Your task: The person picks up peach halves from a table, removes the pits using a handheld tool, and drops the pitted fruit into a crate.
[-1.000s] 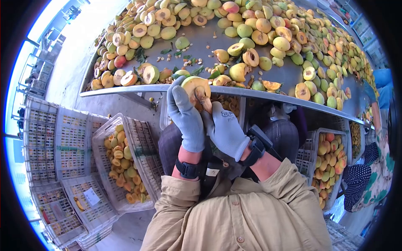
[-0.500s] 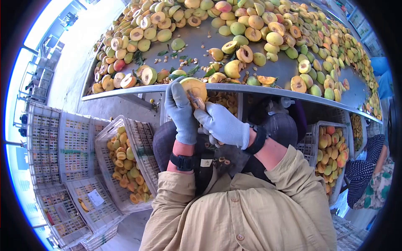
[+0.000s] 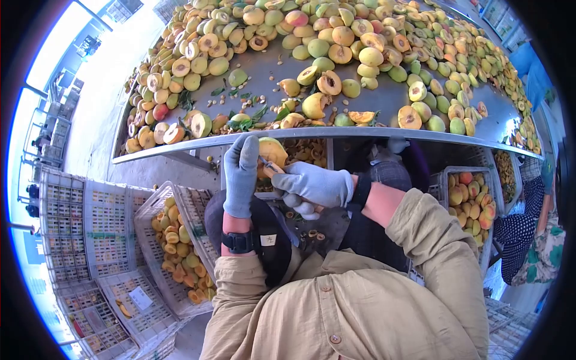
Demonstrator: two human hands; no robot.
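Observation:
My left hand [image 3: 241, 173], in a grey glove, grips a yellow peach half [image 3: 273, 151] just below the edge of the metal table [image 3: 384, 99]. My right hand [image 3: 313, 185], also gloved, holds a small pitting knife [image 3: 268, 165] whose tip is in the peach's flesh. Both hands are close together over my lap, where several loose pits lie on the dark apron [image 3: 312, 231].
Whole and halved peaches [image 3: 336, 36] cover the metal table, with leaves and pits among them. White plastic crates of peaches stand at my left [image 3: 174, 240] and right [image 3: 471, 204]. Empty crates [image 3: 78, 222] are stacked further left. Another person [image 3: 540, 234] stands at the right.
Both hands have come down from the table edge toward my lap with the peach. My right hand has turned sideways, the knife still working in the fruit.

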